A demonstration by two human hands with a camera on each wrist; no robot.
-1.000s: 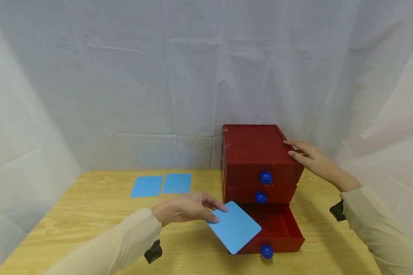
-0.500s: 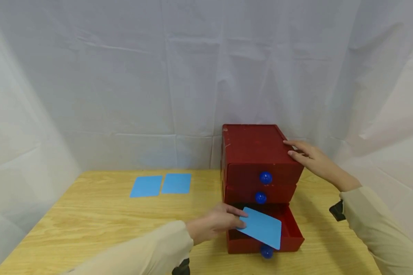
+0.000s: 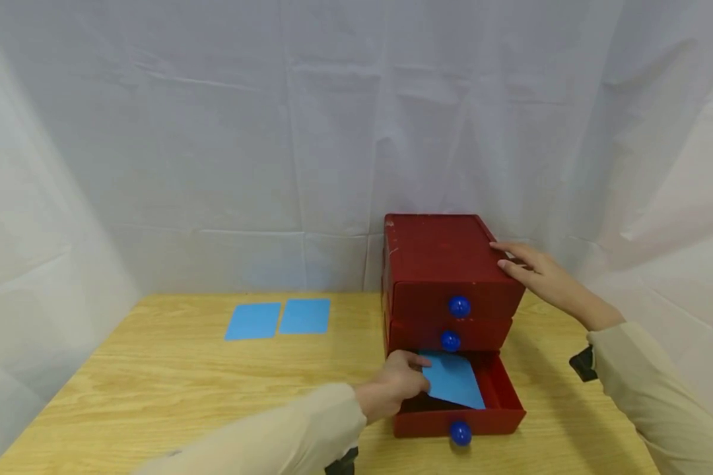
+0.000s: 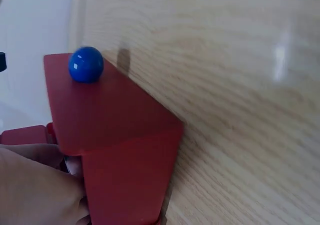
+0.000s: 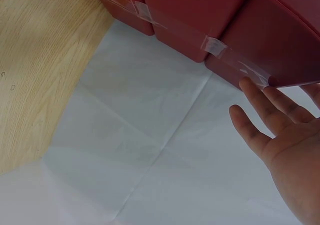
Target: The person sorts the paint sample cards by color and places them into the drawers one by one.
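The blue card [image 3: 451,380] lies tilted inside the pulled-out bottom drawer [image 3: 502,396] of the red drawer chest [image 3: 440,254], its left edge raised and its right end dipping toward the drawer floor, so its long axis runs roughly left to right across the drawer, slanting toward the front right corner. The left hand [image 3: 395,389] pinches that left edge with fingers and thumb, sitting at the drawer's left wall; the card therefore stretches rightward away from this hand, which is by far the nearer of the two. In the left wrist view the drawer front [image 4: 115,115] with its blue knob [image 4: 86,64] fills the frame and only the heel of the hand shows, so the pinch itself is hidden there. The right hand [image 3: 541,274] rests with straight, relaxed fingers on the top right edge of the chest, well above the card and holding nothing; the right wrist view shows its fingers [image 5: 260,102] spread beside the chest's taped side. The two upper drawers are closed. Farther out, on the wooden table [image 3: 172,389], two more blue cards [image 3: 279,318] lie flat side by side, well apart from the chest, before a white cloth backdrop [image 3: 214,132]
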